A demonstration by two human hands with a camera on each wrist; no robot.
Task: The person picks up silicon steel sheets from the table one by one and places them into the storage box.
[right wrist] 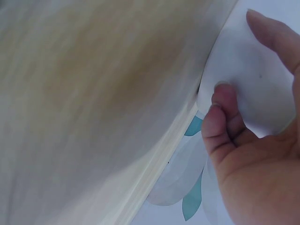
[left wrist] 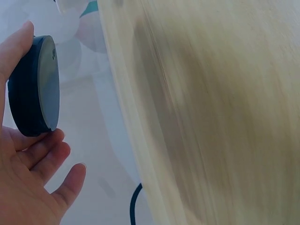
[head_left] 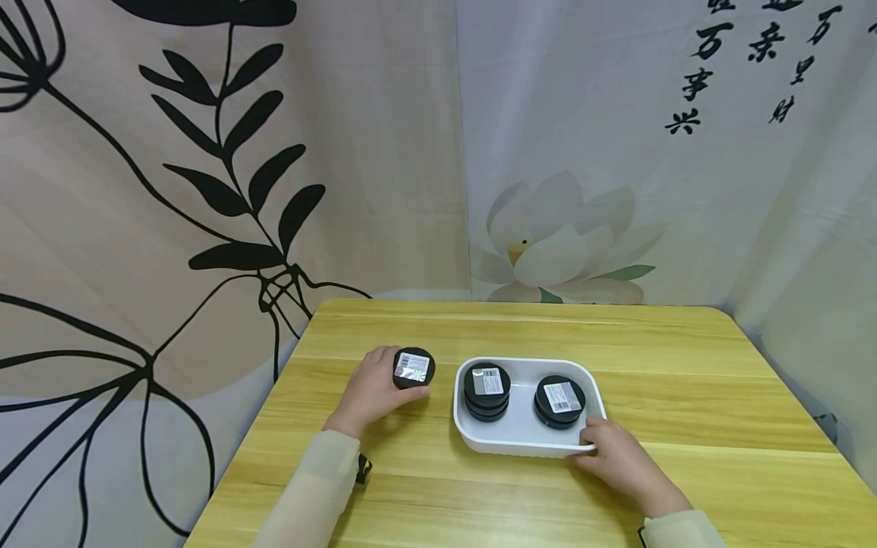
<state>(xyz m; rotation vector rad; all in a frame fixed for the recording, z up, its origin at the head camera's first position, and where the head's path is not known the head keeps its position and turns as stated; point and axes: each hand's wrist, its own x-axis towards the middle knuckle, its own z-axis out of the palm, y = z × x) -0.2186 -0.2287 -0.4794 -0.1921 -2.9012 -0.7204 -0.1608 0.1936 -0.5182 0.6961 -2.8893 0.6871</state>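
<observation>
My left hand (head_left: 370,390) holds a flat round black container (head_left: 414,367), with a white barcode label facing up, above the table to the left of the tray. In the left wrist view the container (left wrist: 28,89) is seen from its side, pinched between thumb and fingers. A white rectangular tray (head_left: 524,443) stands before me. My right hand (head_left: 620,460) grips its near right corner, thumb and fingers on the rim. Inside, a stack of similar black containers (head_left: 487,384) sits at the left and another stack (head_left: 559,399) at the right, both labelled on top.
The wooden table (head_left: 685,380) carries the tray near its middle. Behind it hangs a pale curtain (head_left: 384,152) with black plant shapes, a lotus and dark characters. A dark band (head_left: 364,468) is on the left wrist.
</observation>
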